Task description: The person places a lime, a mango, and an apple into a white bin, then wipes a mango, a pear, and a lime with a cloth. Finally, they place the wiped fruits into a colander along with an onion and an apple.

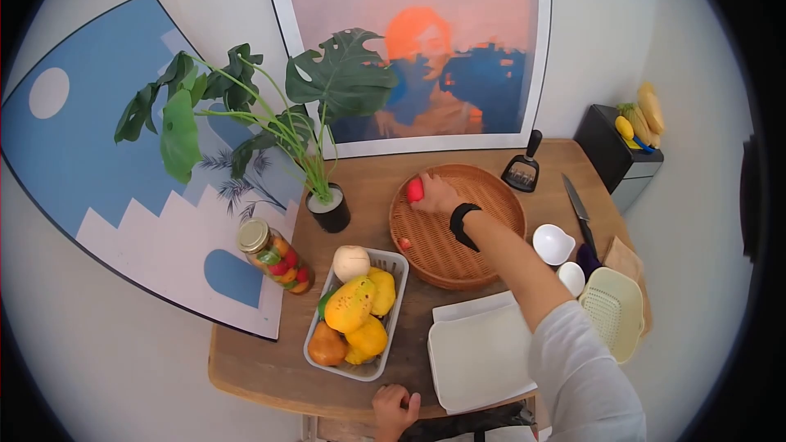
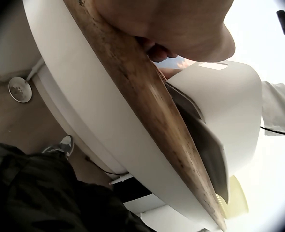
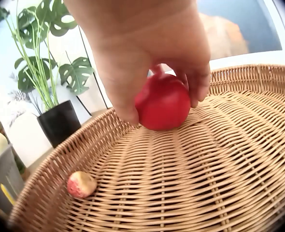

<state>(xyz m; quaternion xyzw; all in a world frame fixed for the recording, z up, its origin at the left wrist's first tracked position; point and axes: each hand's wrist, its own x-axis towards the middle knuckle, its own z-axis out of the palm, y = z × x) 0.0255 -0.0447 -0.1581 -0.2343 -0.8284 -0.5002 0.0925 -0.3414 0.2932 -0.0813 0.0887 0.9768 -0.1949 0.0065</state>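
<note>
In the round wicker basket [image 1: 458,237], the right hand [image 1: 437,196] grips a round red fruit [image 1: 415,190] near the back left rim. The right wrist view has this hand [image 3: 147,53] pinching the red fruit [image 3: 164,104] between thumb and fingers, low over the woven bottom [image 3: 181,169]. A small red and yellow piece [image 3: 82,184] lies apart from it by the basket's left wall. The left hand [image 1: 395,411] rests at the table's front edge, its fingers loosely curled and holding nothing; in the left wrist view this hand [image 2: 166,24] is over the wooden edge [image 2: 133,82].
A grey basket [image 1: 375,370] of yellow fruit, a jar [image 1: 277,257] and a potted plant [image 1: 329,211] stand left. White trays [image 1: 481,352] lie in front. To the right are white bowls [image 1: 553,244], a knife [image 1: 580,211], a grater [image 1: 521,172] and a pale green colander [image 1: 614,311].
</note>
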